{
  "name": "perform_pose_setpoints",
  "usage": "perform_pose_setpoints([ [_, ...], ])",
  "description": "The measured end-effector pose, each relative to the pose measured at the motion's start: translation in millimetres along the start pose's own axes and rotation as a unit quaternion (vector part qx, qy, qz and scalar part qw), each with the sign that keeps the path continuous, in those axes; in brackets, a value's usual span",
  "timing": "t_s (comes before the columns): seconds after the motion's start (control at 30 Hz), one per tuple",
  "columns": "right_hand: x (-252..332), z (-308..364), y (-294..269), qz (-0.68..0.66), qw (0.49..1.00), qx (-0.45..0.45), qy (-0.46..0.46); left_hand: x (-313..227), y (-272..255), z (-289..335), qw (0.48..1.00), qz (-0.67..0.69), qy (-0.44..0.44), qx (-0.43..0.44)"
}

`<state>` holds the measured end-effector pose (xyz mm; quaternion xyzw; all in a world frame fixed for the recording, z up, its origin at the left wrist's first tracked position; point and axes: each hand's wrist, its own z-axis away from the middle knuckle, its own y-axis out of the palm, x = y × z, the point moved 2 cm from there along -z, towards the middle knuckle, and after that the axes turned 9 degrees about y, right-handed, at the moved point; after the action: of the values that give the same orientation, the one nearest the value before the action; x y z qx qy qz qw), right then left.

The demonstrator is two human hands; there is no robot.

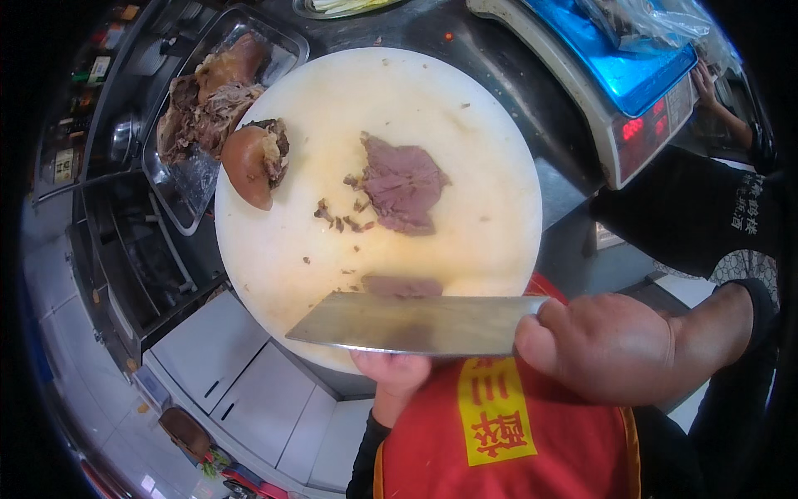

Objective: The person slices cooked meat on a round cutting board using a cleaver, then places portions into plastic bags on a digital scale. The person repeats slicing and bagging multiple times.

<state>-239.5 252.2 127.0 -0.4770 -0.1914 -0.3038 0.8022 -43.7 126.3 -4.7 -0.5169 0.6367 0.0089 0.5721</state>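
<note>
My right hand (598, 345) is closed around the handle end of a broad cleaver (416, 324). The blade lies across the near part of a round white cutting board (324, 108), its tip toward the left. Just beyond the blade is a dark pink slice of meat (403, 286), partly covered by it. My left hand (395, 370) is at the board's near edge, under the blade, with its fingers mostly hidden. A larger flat piece of cooked meat (403, 187) rests mid-board beside small dark scraps (339, 219). A browned chunk with skin (249, 170) sits at the board's left.
A metal tray (195, 187) with large cooked meat pieces (208, 100) stands at the left. At the upper right is a scale (573, 91) with a blue pan (623, 71) bearing a plastic bag. Another person's hand (706, 83) is beyond it.
</note>
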Motion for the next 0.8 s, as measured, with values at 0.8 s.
perform_pose_setpoints([
  [0.8,-2,-26,3,0.022,0.997,0.062,0.027,-9,-2,-11,0.997,-0.067,0.038,0.009],
])
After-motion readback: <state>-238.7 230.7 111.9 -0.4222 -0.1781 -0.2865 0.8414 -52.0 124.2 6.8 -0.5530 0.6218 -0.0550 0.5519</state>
